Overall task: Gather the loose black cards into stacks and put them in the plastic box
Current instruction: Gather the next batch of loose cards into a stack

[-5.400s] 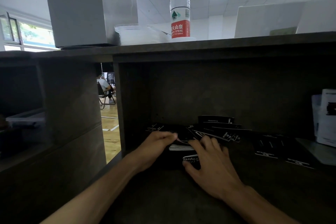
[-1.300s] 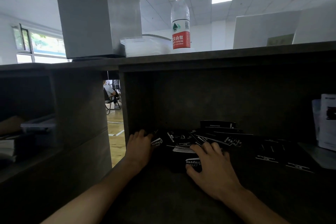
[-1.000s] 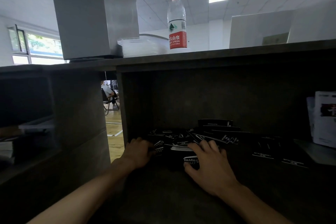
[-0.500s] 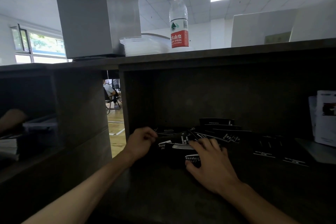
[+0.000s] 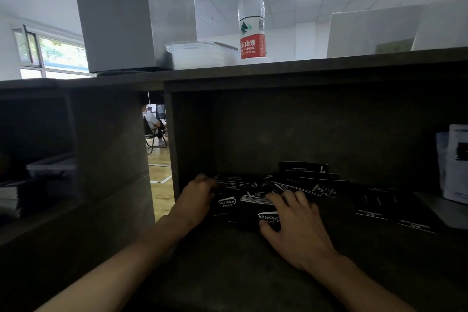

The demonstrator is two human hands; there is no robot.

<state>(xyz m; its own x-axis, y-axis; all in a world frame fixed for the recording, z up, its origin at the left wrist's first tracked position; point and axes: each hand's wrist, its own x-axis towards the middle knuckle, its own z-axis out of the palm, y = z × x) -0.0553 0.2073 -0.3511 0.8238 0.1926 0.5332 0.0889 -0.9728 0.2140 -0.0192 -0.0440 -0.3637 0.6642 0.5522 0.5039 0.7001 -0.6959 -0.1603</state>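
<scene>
— Lying in a loose spread, the black cards [image 5: 298, 185] cover the back left part of the shelf [image 5: 228, 268], and more lie apart toward its right edge.
— And the hands?
— The left hand [image 5: 196, 199] sits by the shelf's left wall, fingers curled onto the cards' left edge; whether it grips any I cannot tell. The right hand [image 5: 293, 223] lies flat with straight, spread fingers pressing on a small stack [image 5: 255, 200], thumb at the near edge of a card with white script.
— The plastic box?
— The clear plastic box [image 5: 202, 54] stands on the top board above, just beside a grey case [image 5: 131, 12]; a water bottle [image 5: 252, 18] with a red cap stands right of it. White leaflets [image 5: 455, 162] stand at the shelf's right edge.
</scene>
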